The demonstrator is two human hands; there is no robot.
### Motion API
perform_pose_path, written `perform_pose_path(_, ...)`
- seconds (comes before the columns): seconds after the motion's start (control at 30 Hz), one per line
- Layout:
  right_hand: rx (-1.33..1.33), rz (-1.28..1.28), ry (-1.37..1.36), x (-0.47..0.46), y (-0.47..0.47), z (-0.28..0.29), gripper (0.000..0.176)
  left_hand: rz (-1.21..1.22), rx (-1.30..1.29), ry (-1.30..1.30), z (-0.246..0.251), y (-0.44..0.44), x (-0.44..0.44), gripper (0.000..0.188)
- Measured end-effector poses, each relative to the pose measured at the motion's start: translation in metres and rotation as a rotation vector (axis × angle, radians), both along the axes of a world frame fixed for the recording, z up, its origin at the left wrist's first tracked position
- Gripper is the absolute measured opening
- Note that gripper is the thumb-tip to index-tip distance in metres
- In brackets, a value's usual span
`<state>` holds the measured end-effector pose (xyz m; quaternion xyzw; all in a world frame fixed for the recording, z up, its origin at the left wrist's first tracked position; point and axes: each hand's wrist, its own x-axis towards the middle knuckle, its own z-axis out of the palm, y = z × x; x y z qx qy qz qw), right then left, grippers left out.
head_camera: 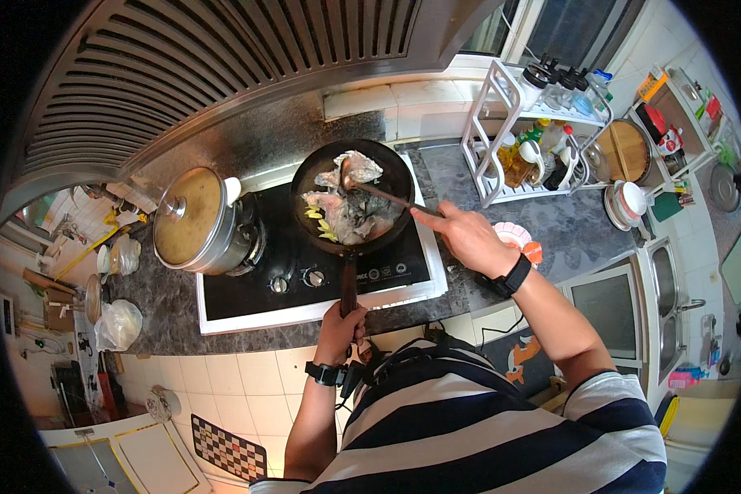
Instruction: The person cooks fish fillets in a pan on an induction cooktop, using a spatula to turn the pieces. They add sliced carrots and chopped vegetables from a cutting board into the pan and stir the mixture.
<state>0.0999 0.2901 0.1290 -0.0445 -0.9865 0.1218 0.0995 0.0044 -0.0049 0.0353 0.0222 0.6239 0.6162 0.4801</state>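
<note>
My left hand [338,330] is wrapped around the long handle [349,281] of a dark frying pan [305,176] on the right side of the gas hob. My right hand [472,238] grips a brown cooking spatula [383,195] by its handle, index finger stretched along it. The spatula's head reaches into the pan and touches the food. Pale, silvery-grey pieces that look like fish [339,216] lie in the pan, some near the far rim. Several yellowish pieces, perhaps garlic or ginger [321,223], sit at the pan's left side. The burner under the pan is hidden.
A lidded steel pot [228,247] stands on the left burner of the black glass hob [278,247]. A range hood [222,80] hangs above. To the right are a white rack [509,194] of bottles and a pink-white dish [511,233]. A plastic bag [118,324] sits at left.
</note>
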Motion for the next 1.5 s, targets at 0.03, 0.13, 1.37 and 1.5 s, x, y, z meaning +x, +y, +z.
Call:
perform_pose_path(0.03,0.019,0.018,-0.020,-0.002,0.002,-0.004,0.056,-0.001,-0.011,0.000,0.002,0.001,0.000,0.010)
perform_pose_path(0.13,0.075,0.018,-0.061,-0.004,0.003,-0.009,0.055,0.000,0.008,-0.011,0.000,0.000,-0.001,0.011)
perform_pose_path(1.37,0.306,-0.088,-0.059,0.017,0.014,0.007,0.046,-0.006,-0.012,-0.012,0.004,0.001,-0.002,0.015)
perform_pose_path(1.5,0.147,-0.163,-0.086,0.030,0.010,0.020,0.058,0.000,-0.014,-0.013,0.004,0.001,-0.002,0.015)
